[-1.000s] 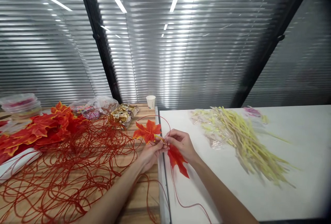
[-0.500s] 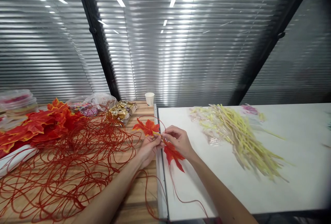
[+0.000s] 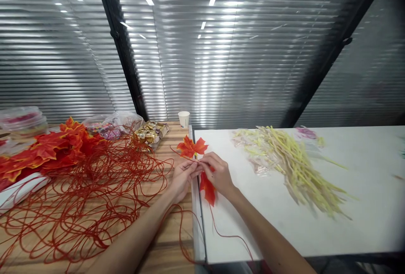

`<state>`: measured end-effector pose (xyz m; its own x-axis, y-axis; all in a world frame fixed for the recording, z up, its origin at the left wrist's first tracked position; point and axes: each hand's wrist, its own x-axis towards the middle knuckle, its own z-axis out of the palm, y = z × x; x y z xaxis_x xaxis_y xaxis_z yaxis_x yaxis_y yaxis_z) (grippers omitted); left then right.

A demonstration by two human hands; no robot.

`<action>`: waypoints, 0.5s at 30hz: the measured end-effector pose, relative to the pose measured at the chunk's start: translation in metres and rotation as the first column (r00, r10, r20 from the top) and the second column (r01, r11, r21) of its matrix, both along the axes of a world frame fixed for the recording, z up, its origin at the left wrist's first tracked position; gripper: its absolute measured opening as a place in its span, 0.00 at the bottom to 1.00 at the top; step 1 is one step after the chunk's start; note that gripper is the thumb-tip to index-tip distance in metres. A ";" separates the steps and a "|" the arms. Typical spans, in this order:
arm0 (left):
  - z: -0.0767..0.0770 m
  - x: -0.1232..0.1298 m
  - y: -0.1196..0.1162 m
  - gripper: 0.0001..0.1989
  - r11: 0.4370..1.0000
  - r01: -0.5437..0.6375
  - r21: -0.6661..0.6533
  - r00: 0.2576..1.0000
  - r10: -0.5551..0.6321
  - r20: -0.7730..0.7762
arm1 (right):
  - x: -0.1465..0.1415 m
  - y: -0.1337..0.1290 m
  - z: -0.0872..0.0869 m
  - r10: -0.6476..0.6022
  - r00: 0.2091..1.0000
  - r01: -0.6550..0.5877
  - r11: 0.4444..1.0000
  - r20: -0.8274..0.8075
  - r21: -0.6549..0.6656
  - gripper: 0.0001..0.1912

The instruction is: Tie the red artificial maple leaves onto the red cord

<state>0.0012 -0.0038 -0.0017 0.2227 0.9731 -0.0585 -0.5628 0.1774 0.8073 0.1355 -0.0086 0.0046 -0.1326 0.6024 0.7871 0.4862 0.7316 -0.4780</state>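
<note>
My left hand [image 3: 183, 178] and my right hand [image 3: 219, 173] meet over the seam between the two tables, fingertips pinched together. Between them runs a thin red cord [image 3: 183, 155], its short end poking out to the upper left. An orange-red artificial maple leaf [image 3: 190, 147] stands up just above the fingertips. A second maple leaf [image 3: 208, 190] hangs below my right hand, partly covered by it. From there more red cord trails down over the white table. The exact point where cord and leaf stems meet is hidden by the fingers.
A large tangle of red cord [image 3: 95, 198] spreads over the wooden table [image 3: 161, 240], beside a pile of maple leaves [image 3: 53, 149]. Gold packets [image 3: 152, 134] and a paper cup [image 3: 184, 119] stand at the back. Yellow strands [image 3: 297, 164] lie on the white table [image 3: 373, 206].
The upper leaf has swung right and now stands upright above my fingers. The lower leaf has turned to hang more steeply. The cord loop over my hands has become a short end pointing left.
</note>
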 end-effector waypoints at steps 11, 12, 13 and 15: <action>0.004 0.000 -0.001 0.12 0.999 0.051 0.004 0.998 -0.051 -0.026 | 0.004 0.003 0.003 0.045 0.997 -0.053 0.991 -0.066 -0.125 0.08; 0.004 -0.001 -0.001 0.12 0.999 0.052 0.003 0.998 -0.052 -0.031 | 0.004 0.003 0.002 0.056 0.995 -0.068 0.988 -0.086 -0.137 0.08; 0.004 -0.001 -0.001 0.12 0.999 0.049 0.002 0.998 -0.049 -0.037 | 0.004 0.004 0.002 0.062 0.993 -0.077 0.986 -0.103 -0.149 0.07; 0.005 -0.002 -0.001 0.12 0.999 0.043 -0.005 0.998 -0.043 -0.055 | 0.004 0.004 0.003 0.066 0.990 -0.087 0.981 -0.126 -0.172 0.07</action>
<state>-0.0008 -0.0051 0.0031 0.2607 0.9625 -0.0753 -0.5090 0.2033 0.8364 0.1391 -0.0042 0.0073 -0.0952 0.7248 0.6824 0.3635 0.6635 -0.6540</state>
